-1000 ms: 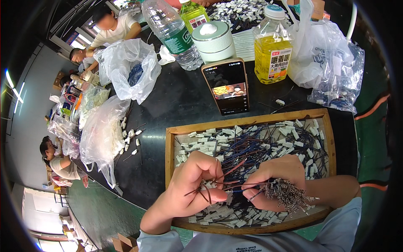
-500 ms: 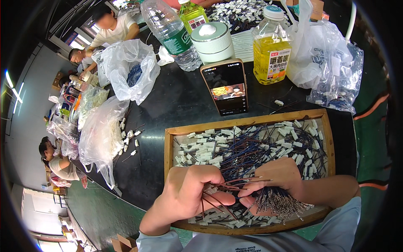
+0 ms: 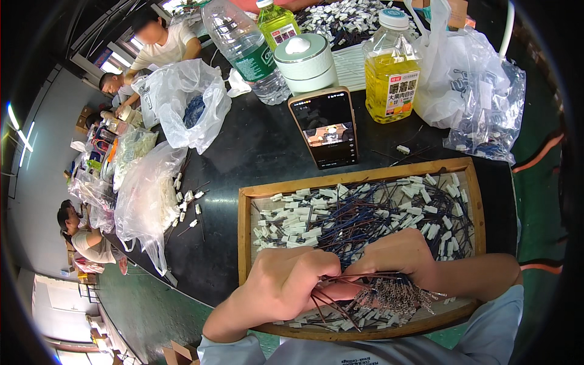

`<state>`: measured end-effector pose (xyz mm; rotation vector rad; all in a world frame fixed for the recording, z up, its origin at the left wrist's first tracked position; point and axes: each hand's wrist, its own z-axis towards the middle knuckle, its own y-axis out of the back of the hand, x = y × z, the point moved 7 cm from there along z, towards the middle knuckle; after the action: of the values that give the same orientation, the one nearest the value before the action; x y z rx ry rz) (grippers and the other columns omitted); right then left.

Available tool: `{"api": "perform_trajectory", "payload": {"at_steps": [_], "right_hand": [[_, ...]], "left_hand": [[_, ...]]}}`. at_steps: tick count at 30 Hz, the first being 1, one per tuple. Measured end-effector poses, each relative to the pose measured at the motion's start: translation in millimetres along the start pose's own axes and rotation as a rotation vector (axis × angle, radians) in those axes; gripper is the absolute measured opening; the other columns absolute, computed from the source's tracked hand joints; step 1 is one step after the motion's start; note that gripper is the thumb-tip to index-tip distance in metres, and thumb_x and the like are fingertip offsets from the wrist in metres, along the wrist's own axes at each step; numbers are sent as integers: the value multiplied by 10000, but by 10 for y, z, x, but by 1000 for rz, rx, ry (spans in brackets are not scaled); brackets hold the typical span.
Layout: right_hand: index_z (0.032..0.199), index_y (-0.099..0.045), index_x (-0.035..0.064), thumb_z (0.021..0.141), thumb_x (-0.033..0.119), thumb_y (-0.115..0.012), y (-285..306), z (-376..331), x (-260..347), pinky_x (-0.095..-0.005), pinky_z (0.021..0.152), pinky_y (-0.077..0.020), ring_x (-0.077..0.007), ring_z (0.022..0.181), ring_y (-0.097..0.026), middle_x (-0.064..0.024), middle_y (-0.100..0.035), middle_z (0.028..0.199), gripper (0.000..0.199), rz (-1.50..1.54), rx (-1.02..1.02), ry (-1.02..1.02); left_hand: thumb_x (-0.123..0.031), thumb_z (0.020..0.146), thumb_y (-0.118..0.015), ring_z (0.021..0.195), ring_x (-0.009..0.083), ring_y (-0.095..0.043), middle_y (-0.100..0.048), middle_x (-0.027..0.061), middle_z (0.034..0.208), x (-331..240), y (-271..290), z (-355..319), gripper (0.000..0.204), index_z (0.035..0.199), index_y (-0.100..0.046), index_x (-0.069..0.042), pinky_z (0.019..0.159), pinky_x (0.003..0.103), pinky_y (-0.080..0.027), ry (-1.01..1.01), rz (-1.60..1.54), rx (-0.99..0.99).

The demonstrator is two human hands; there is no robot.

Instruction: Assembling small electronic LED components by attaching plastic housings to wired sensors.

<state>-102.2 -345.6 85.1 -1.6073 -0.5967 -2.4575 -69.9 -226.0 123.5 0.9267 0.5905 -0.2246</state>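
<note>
I see the wire bundle point(image 3: 383, 295) lying roughly crosswise over the near edge of the wooden tray point(image 3: 244, 243), its metal tips fanned rightward. My left hand point(image 3: 286, 286) and right hand point(image 3: 395, 258) meet knuckle to knuckle, fingers curled tight around it. Loose wires with white connectors point(image 3: 365, 213) fill the tray beyond. Farther off stands a phone point(image 3: 325, 128).

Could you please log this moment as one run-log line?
left hand: gripping wire bundle | right hand: gripping wire bundle | over wooden tray
</note>
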Motion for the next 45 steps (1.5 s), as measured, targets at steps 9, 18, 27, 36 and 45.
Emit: {"api": "perform_trajectory", "payload": {"at_steps": [9, 18, 27, 36, 45], "right_hand": [[975, -620, 31, 702, 103, -686, 38, 33, 15, -288, 652, -503, -233, 764, -657, -90, -654, 855, 290, 18, -61, 50], [873, -599, 20, 813, 128, -668, 141, 10, -108, -243, 535, -412, -120, 584, -533, -64, -568, 689, 142, -51, -326, -136], [939, -507, 30, 809, 78, -668, 241, -51, -21, -214, 569, -403, -37, 640, -497, -23, -572, 731, 213, -171, -507, -101], [830, -627, 71, 748, 77, -704, 106, 25, 54, -250, 503, -470, -140, 573, -620, -52, -656, 723, 113, -96, -337, 62], [870, -652, 103, 697, 68, -740, 114, 26, 89, -232, 487, -451, -140, 553, -611, -21, -645, 692, 198, -143, -298, 121]], "left_hand": [[-147, 710, -763, 521, 192, -589, -570, 80, 685, 62, 79, -64, 332, 873, -494, -39, 434, 281, -444, 84, 15, -9], [-405, 951, -416, 416, 30, -249, -346, -34, 521, 694, 226, -178, 364, 808, -445, -71, 378, 198, -199, 514, -556, -446], [-376, 984, -317, 385, 33, -248, -390, -7, 583, 719, 88, -183, 423, 917, -539, -21, 334, 183, -193, 715, -1086, -471], [-218, 943, -460, 478, 51, -365, -458, 36, 591, 427, 25, -144, 282, 1061, -348, 13, 461, 195, -298, 393, -995, -279], [-300, 890, -563, 458, 74, -379, -408, 29, 563, 336, 5, -151, 380, 981, -346, -1, 451, 233, -312, 410, -765, -284]]}}
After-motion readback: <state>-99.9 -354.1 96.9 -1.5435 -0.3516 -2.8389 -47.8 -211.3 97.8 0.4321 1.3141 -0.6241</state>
